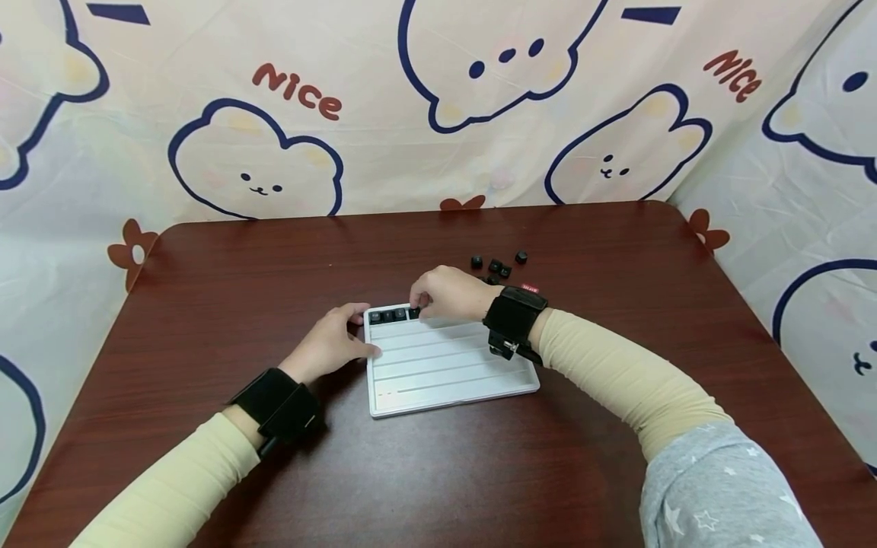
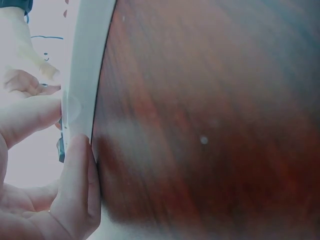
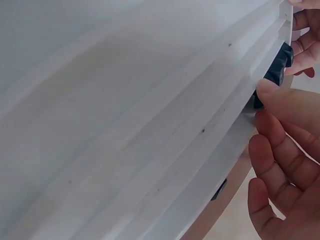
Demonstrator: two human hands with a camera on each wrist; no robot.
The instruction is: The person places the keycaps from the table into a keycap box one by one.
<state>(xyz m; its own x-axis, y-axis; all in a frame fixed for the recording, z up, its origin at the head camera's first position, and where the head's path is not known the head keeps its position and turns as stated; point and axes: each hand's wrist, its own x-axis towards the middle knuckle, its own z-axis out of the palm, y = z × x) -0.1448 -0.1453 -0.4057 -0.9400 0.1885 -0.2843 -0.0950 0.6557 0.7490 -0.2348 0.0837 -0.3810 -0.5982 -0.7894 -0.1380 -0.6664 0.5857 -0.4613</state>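
A white keycap tray (image 1: 438, 365) with ridged rows lies on the table, slightly turned. Several black keycaps (image 1: 388, 316) stand side by side in its far row, at the left end. My left hand (image 1: 333, 342) grips the tray's left side, thumb on the near part and fingers round the far corner; the left wrist view shows its fingertips (image 2: 77, 145) against the side wall. With thumb and forefinger, my right hand (image 1: 452, 294) pinches a black keycap (image 3: 258, 101) at the far row, just right of the others. Much of that keycap is hidden by the fingers.
Several loose black keycaps (image 1: 495, 266) lie on the brown table (image 1: 274, 266) beyond the right hand. A small red item (image 1: 530, 288) shows just past the right wrist strap. A printed cloth (image 1: 384, 167) hangs behind the table's far edge.
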